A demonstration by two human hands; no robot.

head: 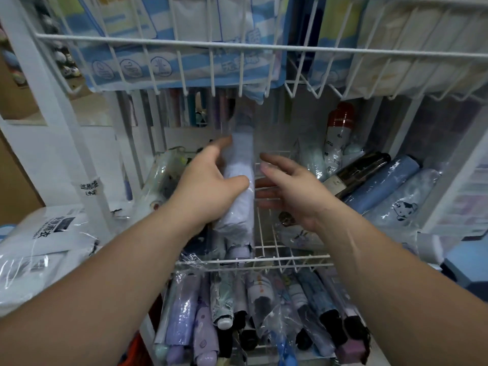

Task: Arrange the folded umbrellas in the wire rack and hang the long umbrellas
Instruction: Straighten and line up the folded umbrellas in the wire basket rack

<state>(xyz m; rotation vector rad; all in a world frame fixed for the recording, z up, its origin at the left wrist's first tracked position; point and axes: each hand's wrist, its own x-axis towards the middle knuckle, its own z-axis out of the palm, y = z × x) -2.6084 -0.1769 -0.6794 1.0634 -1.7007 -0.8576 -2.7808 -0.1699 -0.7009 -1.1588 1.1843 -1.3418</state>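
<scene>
Far left: white plastic-wrapped packets [39, 233] with black printed text are lying stacked beside the wire rack [253, 261]. Upper tier of the rack is carrying blue-and-white packaged goods [148, 56]. Left grip [208, 186] is reaching into the middle tier and is wrapping thumb and fingers around a lavender folded umbrella [239, 215] in a clear sleeve; the umbrella is lying lengthwise in the left compartment, handle end toward the front rail, against the wire divider. Right grip [293, 191] is hovering just beside it over the neighbouring compartment, fingers spread and holding nothing, fingertips near the umbrella's sleeve; contact cannot be judged. Further right in the same tier, a black folded umbrella [361, 167], a blue one [383, 180] and a pale blue one with a dog print [404, 204] are leaning side by side, and a white umbrella with a red cap [339, 128] is standing behind them. Below, the bottom tier is holding a row of sleeved folded umbrellas [250, 299], handles facing the front.
</scene>
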